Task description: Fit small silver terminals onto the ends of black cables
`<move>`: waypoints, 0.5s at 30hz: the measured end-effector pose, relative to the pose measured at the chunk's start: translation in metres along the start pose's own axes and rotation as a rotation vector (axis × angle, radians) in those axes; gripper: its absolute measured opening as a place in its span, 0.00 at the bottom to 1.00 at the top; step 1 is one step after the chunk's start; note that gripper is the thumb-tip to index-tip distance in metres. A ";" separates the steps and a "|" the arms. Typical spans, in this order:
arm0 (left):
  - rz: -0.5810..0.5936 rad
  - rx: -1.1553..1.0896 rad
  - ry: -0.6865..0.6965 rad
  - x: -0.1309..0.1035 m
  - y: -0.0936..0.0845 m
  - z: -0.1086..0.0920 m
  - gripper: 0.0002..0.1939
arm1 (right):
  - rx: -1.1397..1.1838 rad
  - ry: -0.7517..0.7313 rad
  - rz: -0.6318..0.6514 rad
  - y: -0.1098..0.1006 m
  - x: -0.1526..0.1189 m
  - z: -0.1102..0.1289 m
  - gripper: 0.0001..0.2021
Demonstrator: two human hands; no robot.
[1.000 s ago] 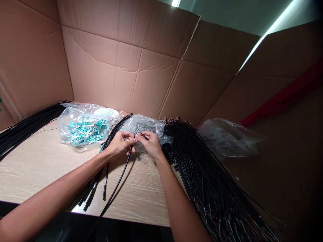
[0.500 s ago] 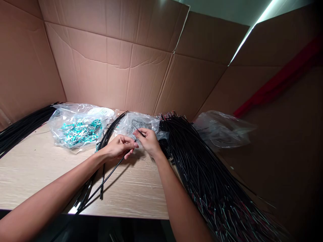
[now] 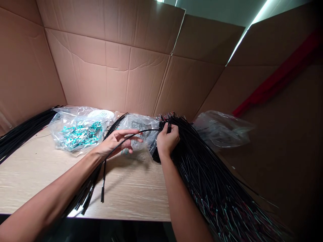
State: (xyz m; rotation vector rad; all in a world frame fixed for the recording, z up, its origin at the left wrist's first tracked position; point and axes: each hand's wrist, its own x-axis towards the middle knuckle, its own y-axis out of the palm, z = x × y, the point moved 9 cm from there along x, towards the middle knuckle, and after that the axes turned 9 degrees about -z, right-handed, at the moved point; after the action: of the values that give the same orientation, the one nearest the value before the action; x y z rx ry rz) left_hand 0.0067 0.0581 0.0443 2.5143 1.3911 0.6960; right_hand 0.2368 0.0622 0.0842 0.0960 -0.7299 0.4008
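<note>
The right hand (image 3: 168,139) is now sitting farther right than half a second ago, drawn apart from the left hand (image 3: 118,143). In the head view, it is curling into a fist around a smooth, thin black cable (image 3: 150,130), a small dark piece (image 3: 169,125) poking up beside its thumb. The cable is arching leftward across the left hand, which is opening loosely, fingers extended, above the wood-grained bench (image 3: 136,205). A crinkled clear bag (image 3: 56,132) is lying behind.
</note>
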 end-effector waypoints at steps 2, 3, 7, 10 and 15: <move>-0.069 0.081 0.075 0.003 -0.007 -0.007 0.22 | -0.018 -0.007 -0.032 -0.004 0.001 0.002 0.08; -0.090 0.121 0.114 0.004 -0.009 -0.011 0.22 | -0.023 -0.007 -0.041 -0.005 0.001 0.003 0.08; -0.219 0.310 0.249 0.005 -0.014 -0.027 0.20 | -0.030 0.031 -0.019 -0.001 0.001 -0.003 0.08; -0.328 0.384 0.279 0.002 -0.017 -0.033 0.21 | -0.019 0.051 0.057 0.008 -0.002 -0.008 0.07; -0.444 0.436 0.228 -0.005 -0.026 -0.032 0.30 | 0.125 0.063 0.289 0.035 -0.012 -0.015 0.09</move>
State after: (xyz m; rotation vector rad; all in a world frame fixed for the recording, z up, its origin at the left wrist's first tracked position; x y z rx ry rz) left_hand -0.0305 0.0656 0.0608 2.3172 2.3037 0.6556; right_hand 0.2246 0.0939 0.0637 0.0949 -0.6573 0.7226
